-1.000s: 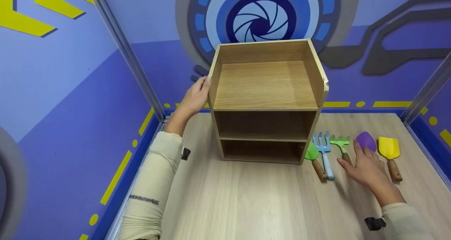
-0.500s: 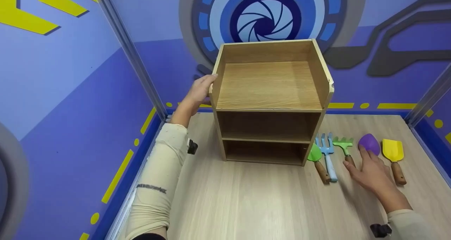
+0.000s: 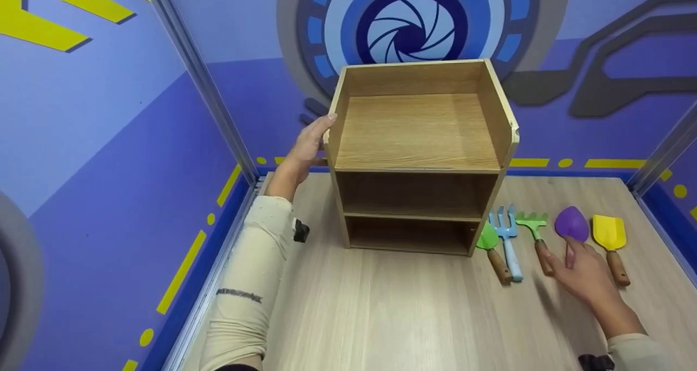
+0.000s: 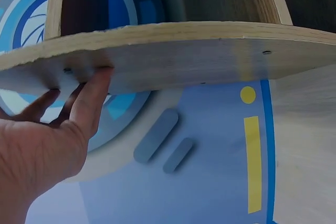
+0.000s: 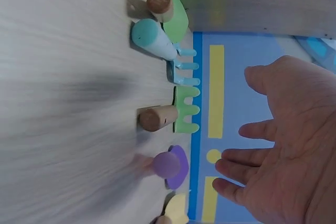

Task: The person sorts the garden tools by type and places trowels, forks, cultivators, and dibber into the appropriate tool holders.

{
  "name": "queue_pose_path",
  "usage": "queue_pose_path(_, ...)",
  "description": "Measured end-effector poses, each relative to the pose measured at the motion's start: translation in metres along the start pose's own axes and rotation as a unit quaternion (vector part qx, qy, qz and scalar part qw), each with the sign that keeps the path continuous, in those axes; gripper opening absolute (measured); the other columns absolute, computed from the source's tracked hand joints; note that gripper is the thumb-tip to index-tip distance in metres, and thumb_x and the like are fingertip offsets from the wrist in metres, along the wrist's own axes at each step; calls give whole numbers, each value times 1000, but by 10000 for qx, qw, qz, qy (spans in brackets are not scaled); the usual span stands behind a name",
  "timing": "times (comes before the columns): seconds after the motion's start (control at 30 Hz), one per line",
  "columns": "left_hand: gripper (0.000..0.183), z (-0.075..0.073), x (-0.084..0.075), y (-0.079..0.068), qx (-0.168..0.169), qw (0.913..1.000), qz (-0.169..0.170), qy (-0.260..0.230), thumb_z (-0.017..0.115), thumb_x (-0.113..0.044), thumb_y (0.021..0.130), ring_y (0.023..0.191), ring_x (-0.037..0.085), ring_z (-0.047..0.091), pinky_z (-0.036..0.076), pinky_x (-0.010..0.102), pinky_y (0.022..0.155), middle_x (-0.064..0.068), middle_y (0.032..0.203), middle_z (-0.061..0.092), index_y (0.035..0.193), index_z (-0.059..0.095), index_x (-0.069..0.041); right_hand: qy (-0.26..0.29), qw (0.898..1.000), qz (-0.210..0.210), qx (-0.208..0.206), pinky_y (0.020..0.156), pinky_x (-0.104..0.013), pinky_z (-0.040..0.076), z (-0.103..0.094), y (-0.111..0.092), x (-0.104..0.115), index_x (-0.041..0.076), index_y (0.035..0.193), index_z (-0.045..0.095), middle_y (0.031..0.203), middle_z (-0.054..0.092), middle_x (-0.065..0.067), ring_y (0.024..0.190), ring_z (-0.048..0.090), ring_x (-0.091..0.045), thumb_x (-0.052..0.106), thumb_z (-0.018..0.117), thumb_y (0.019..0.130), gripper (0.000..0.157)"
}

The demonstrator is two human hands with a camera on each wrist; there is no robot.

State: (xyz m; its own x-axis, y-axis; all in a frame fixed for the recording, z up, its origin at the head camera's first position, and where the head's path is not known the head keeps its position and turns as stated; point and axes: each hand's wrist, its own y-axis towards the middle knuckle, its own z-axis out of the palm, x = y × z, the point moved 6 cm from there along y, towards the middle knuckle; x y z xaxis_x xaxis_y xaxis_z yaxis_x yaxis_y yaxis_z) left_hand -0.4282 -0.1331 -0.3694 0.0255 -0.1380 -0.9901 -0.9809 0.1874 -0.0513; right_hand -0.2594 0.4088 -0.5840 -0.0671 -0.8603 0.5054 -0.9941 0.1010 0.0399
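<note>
My left hand rests against the left side panel of a small wooden shelf unit. In the left wrist view its fingertips touch the panel's outer face. Fingers loosely extended, my right hand hovers over the handle of a purple toy trowel. The right wrist view shows this hand apart from the tools, with nothing in it. Left of the purple trowel lie a green hand rake, a light-blue garden fork and a green trowel. A yellow shovel is on its right.
The shelf unit stands upright on a light wooden table, near the blue back wall. Its top tray and two compartments face forward. A side wall borders the table on the left.
My right hand has drawn back from the purple trowel's blade toward its handle. My left hand stays at the shelf's side, its fingers slightly shifted. The head view has shifted a little.
</note>
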Motion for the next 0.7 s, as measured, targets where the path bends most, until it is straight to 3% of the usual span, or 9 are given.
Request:
queue_pose_path(0.2, 69, 6, -1, 3, 4, 9999, 130, -54, 50, -56, 103, 141, 39, 53, 47, 65, 114, 13, 162, 49, 163, 43, -22, 326, 9966, 646, -392, 108, -84, 32, -23, -2, -30, -17, 160, 23, 153, 33, -52, 137, 36, -72, 45, 49, 110, 84)
queue_pose_path(0.37, 71, 11, -4, 5, -7, 9996, 283, -50, 51, -54, 101, 145, 39, 50, 44, 69, 115, 13, 164, 46, 163, 42, -20, 274, 9853, 1628, -441, 112, -78, 37, -40, 0, -65, -12, 164, 16, 156, 29, -50, 139, 37, -68, 48, 45, 110, 86)
queue_pose_path(0.57, 72, 9, -2, 4, 42, 9996, 276, -43, 51, -56, 100, 138, 39, 55, 49, 68, 111, 14, 158, 50, 163, 42, -22, 347, 9659, 2560, -166, 115, -71, 41, -47, -2, -103, -10, 165, 13, 164, 24, -45, 146, 35, -63, 51, 36, 109, 86)
queue_pose_path(0.7, 74, 9, 0, 3, 124, 9997, 189, 73, 52, -59, 100, 144, 40, 52, 47, 69, 112, 14, 163, 47, 165, 40, -24, 692, 9458, 3171, -54, 119, -68, 40, -46, -6, -124, -7, 166, 13, 169, 20, -40, 150, 33, -60, 49, 30, 111, 81)
